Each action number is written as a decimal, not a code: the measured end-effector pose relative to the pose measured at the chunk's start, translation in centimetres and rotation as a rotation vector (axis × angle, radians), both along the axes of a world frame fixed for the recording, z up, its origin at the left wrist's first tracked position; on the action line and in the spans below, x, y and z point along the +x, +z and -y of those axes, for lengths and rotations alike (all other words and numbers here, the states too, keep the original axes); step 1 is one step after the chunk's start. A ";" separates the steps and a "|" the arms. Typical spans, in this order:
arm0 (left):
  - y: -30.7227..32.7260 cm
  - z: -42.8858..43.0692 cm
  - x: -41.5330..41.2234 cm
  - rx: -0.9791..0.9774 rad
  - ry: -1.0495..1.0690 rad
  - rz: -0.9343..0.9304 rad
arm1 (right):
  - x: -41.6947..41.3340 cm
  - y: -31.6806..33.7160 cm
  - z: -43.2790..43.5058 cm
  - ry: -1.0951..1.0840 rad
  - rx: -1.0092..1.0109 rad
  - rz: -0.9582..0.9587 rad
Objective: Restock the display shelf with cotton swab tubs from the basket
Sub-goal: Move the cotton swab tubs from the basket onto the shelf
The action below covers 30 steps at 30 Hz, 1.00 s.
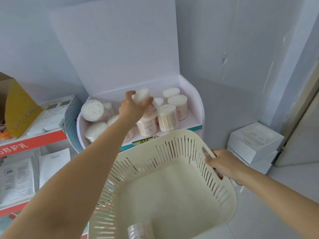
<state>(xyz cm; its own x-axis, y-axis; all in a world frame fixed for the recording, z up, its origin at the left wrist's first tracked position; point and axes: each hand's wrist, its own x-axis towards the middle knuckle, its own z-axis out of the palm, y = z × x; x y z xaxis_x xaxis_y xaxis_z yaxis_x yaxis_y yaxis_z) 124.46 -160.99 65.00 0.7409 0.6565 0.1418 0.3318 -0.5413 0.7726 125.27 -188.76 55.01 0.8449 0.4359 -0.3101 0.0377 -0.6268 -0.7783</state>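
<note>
Clear plastic cotton swab tub gripped round its side by left hand over display shelf; light, rigid, likely slick. Right hand clasps basket rim.

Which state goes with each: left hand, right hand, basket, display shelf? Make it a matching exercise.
Things:
1. left hand
2. right hand
3. basket
4. display shelf

States:
A. grips a slotted rim
B. holds many tubs, upright and tipped
C. holds a cotton swab tub above the shelf
D. nearly empty, one tub at the near edge

Pairs: 1-C, 2-A, 3-D, 4-B
</note>
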 end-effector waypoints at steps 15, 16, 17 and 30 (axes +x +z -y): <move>0.0 0.1 1.3 0.390 -0.010 0.073 | 0.6 -0.7 -0.9 -0.036 0.034 -0.004; -0.7 0.6 0.1 0.501 -0.065 0.243 | 0.7 -0.8 -1.0 -0.040 0.048 -0.003; -1.4 1.3 -1.3 0.578 -0.178 0.356 | 0.7 -0.9 -1.1 -0.041 0.058 -0.001; -18.4 -1.5 -16.9 0.714 -1.104 -1.406 | 0.0 -1.7 -3.9 0.004 0.006 0.024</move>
<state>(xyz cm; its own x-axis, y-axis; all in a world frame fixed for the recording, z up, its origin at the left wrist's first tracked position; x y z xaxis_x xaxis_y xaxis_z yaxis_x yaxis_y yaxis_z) 107.55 -159.44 46.55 0.5294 -0.0133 -0.8483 -0.2344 -0.9632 -0.1312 125.26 -184.90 53.27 0.8506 0.4406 -0.2871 0.0588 -0.6222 -0.7806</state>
